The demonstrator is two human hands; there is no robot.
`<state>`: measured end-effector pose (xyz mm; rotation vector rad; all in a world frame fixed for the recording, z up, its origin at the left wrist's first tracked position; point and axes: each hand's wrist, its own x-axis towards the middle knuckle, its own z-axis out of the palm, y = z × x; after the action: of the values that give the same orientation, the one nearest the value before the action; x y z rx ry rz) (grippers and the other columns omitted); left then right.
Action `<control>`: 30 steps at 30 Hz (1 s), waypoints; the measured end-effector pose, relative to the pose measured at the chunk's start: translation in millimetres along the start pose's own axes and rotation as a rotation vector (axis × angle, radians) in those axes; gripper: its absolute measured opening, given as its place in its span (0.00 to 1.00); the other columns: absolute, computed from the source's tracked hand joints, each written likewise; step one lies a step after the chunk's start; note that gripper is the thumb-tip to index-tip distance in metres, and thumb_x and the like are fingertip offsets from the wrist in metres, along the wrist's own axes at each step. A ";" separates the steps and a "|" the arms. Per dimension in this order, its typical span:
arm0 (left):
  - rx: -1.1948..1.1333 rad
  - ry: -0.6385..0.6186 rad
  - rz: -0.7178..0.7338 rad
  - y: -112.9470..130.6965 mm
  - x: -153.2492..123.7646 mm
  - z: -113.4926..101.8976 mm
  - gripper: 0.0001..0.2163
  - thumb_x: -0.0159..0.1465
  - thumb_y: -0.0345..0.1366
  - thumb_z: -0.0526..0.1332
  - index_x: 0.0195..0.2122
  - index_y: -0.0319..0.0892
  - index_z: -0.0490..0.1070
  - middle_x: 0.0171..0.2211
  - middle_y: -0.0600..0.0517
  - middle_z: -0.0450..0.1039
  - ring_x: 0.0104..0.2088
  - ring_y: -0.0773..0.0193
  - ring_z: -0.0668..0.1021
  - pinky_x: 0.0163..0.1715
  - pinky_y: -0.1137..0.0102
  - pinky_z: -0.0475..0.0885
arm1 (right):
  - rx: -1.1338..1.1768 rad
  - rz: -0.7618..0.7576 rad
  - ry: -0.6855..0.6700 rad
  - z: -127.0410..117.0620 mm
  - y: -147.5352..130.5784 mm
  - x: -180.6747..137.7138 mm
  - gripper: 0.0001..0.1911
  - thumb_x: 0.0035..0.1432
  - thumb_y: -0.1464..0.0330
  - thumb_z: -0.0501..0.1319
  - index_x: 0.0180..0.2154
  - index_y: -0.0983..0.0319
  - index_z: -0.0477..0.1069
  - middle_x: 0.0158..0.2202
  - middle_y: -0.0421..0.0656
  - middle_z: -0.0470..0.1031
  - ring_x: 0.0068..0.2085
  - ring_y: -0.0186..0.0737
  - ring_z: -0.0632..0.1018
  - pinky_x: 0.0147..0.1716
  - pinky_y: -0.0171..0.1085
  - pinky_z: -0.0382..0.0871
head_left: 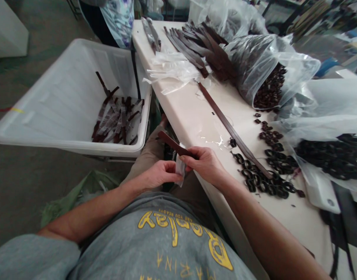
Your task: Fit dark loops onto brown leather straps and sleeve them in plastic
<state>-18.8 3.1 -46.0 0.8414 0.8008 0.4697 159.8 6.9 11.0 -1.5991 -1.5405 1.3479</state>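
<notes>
My right hand (206, 162) is closed around a brown leather-like strap (170, 142), whose end sticks out toward the upper left. A whitish plastic sleeve (180, 168) hangs at the strap, and the fingers of my left hand (162, 173) pinch its edge from the left. Both hands are over my lap, beside the table edge. Another brown strap (225, 120) lies lengthwise on the white table (184, 112), its near end over a heap of small black loops (254, 175). Smaller dark brown loops (267, 132) lie behind that heap.
To the left stands a large white bin (58, 85) with sleeved brown straps inside. Farther up the table are white plastic sleeves (178, 72), a pile of brown straps (207, 46) and a transparent bag of brown loops (254, 70). A person (116, 23) stands beyond the bin.
</notes>
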 end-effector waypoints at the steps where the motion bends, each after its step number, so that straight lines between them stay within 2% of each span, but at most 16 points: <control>1: 0.017 0.004 -0.002 -0.9 -0.3 0.5 0.08 0.48 0.28 0.71 0.31 0.38 0.79 0.26 0.53 0.77 0.27 0.68 0.75 0.32 0.74 0.69 | -0.010 -0.003 0.004 1.2 -0.1 1.1 0.12 0.52 0.61 0.63 0.31 0.65 0.76 0.22 0.39 0.73 0.21 0.33 0.73 0.20 0.31 0.63; 5: -0.042 0.026 -0.046 -1.5 -3.4 1.0 0.05 0.51 0.32 0.72 0.29 0.37 0.80 0.25 0.50 0.78 0.27 0.67 0.76 0.31 0.75 0.70 | 0.007 0.004 0.029 5.0 1.0 4.5 0.13 0.53 0.61 0.63 0.33 0.64 0.77 0.24 0.39 0.74 0.22 0.33 0.74 0.20 0.31 0.63; 10: -0.390 0.102 -0.157 1.3 -6.2 -3.0 0.08 0.56 0.34 0.71 0.33 0.34 0.78 0.32 0.44 0.80 0.31 0.63 0.81 0.35 0.71 0.76 | 0.049 0.084 0.113 -5.1 -2.1 -7.0 0.16 0.57 0.57 0.61 0.35 0.64 0.76 0.29 0.41 0.77 0.21 0.30 0.73 0.20 0.29 0.64; 15: -0.617 0.211 -0.119 1.4 -2.3 -9.7 0.05 0.58 0.29 0.69 0.28 0.35 0.74 0.25 0.50 0.76 0.26 0.67 0.79 0.32 0.71 0.78 | -0.173 0.087 0.074 -22.5 -6.0 -42.5 0.17 0.61 0.56 0.57 0.29 0.62 0.74 0.18 0.37 0.70 0.18 0.31 0.70 0.19 0.30 0.62; 18: -0.711 0.247 -0.102 0.8 1.3 -10.7 0.06 0.60 0.30 0.68 0.28 0.35 0.73 0.25 0.51 0.76 0.25 0.67 0.79 0.32 0.71 0.78 | -0.270 0.136 0.009 -24.8 -7.9 -66.2 0.18 0.61 0.56 0.56 0.27 0.61 0.71 0.16 0.36 0.66 0.17 0.32 0.69 0.19 0.31 0.61; 23: -0.769 0.227 -0.081 0.1 3.2 -9.2 0.05 0.62 0.29 0.66 0.29 0.35 0.74 0.27 0.50 0.77 0.28 0.67 0.79 0.34 0.71 0.78 | -0.471 0.116 -0.012 -18.7 -7.7 -90.3 0.18 0.63 0.56 0.54 0.25 0.59 0.69 0.18 0.38 0.65 0.20 0.34 0.68 0.19 0.32 0.58; 30: -0.725 0.217 -0.055 0.1 0.3 -7.5 0.04 0.61 0.31 0.67 0.33 0.35 0.75 0.30 0.50 0.78 0.30 0.67 0.80 0.33 0.71 0.78 | -0.624 0.073 -0.018 -9.2 -1.8 -88.9 0.18 0.64 0.58 0.54 0.25 0.59 0.67 0.19 0.38 0.65 0.22 0.34 0.65 0.22 0.33 0.55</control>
<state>-24.5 6.9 -49.1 0.0960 0.7704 0.7487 180.9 -74.5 41.3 -2.0166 -2.0630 0.9582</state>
